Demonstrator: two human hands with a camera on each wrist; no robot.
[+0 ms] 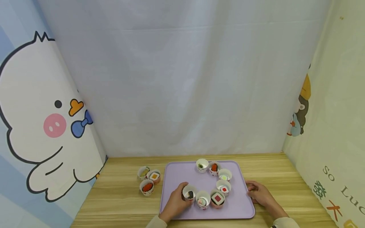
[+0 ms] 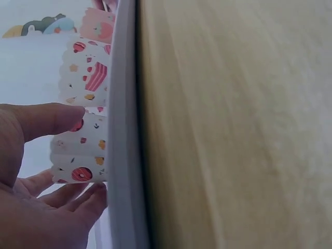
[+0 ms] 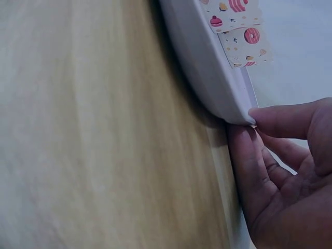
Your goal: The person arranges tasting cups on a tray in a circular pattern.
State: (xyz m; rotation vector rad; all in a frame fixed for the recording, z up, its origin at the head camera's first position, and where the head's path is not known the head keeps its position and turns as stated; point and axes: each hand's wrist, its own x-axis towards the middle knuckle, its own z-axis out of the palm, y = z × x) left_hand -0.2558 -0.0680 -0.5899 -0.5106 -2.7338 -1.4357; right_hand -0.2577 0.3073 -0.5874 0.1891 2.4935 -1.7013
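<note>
In the head view my left hand (image 1: 177, 202) grips a white patterned paper baking cup (image 1: 188, 192) with a dark-and-white sushi-like piece inside. Its thumb and fingers lie on either side of the cup (image 2: 85, 148), which stands at the near rim in the left wrist view. The cup rests on a lilac tray (image 1: 178, 172). At the tray's right edge, my right hand (image 1: 260, 193) pinches the rim (image 3: 236, 111) between thumb and fingers. Close beside the held cup stands another cup (image 1: 203, 200) with a pale pink and white piece.
More filled cups curve up the tray's right half, from a pink cup (image 1: 218, 199) to a white cup (image 1: 202, 165) at the back. Three cups, one with an orange-red piece (image 1: 146, 187), stand on the wooden table (image 1: 122, 202) left of the tray. Pale cloth (image 1: 185, 95) hangs behind.
</note>
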